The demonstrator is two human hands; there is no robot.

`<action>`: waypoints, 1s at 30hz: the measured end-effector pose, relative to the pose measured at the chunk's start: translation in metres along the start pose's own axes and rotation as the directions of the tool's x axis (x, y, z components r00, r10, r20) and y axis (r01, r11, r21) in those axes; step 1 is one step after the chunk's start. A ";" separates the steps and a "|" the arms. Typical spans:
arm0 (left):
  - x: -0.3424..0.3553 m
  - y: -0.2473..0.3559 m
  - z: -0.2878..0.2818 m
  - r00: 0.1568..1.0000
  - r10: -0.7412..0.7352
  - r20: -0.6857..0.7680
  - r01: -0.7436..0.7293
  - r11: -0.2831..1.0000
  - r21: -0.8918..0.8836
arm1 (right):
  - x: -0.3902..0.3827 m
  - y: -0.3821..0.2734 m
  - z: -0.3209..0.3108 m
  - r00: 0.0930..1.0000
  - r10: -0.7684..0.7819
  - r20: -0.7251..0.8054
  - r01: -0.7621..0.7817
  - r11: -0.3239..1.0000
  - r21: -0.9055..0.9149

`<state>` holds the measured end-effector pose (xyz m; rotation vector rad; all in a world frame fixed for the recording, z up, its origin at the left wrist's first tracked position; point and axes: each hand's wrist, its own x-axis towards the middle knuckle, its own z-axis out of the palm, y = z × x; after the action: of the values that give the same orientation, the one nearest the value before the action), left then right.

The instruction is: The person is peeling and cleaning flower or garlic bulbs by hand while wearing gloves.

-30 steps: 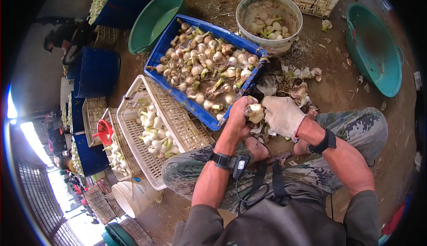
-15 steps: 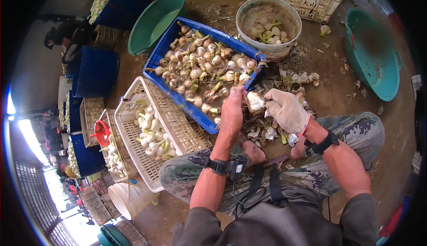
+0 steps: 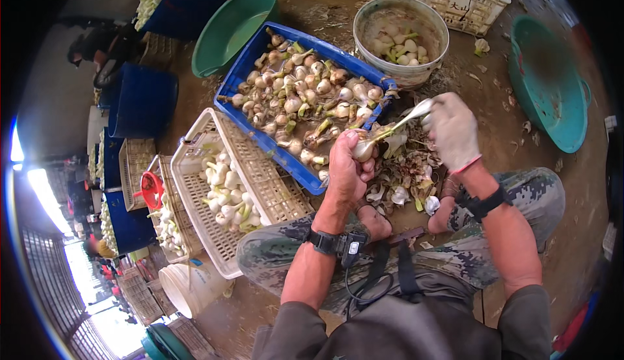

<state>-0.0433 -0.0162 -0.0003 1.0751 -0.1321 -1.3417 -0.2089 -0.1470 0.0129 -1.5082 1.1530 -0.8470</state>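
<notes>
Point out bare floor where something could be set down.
Mostly bare floor shows between the blue tub, green basin and white basket. Another patch, with scattered scraps, lies between the turquoise tub and the right knee. Crowded: the stretch between the feet and the blue crate, heaped with peelings.

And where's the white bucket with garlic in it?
In the head view, the white bucket is near the top, right of centre, between the blue tray and a white crate.
</notes>
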 end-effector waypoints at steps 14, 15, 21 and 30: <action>0.003 -0.017 0.005 0.996 0.047 -0.074 -0.019 0.939 0.344 | -0.032 -0.014 0.013 0.754 -0.292 0.589 0.512 0.823 -0.246; 0.004 -0.019 0.003 0.994 0.105 -0.036 -0.081 0.910 0.407 | -0.034 -0.013 0.015 0.752 -0.287 0.593 0.522 0.809 -0.270; 0.004 -0.027 0.002 0.998 0.051 -0.040 -0.016 0.795 0.607 | -0.034 -0.009 0.016 0.715 -0.258 0.650 0.580 0.739 -0.344; 0.001 -0.028 -0.004 1.000 -0.028 -0.007 0.025 0.735 0.678 | -0.046 -0.001 0.026 0.820 -0.122 0.559 0.415 0.799 -0.435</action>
<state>-0.0607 -0.0104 -0.0225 1.6939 -0.6589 -1.3481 -0.1982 -0.0955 0.0093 -2.2560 0.7999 -0.2510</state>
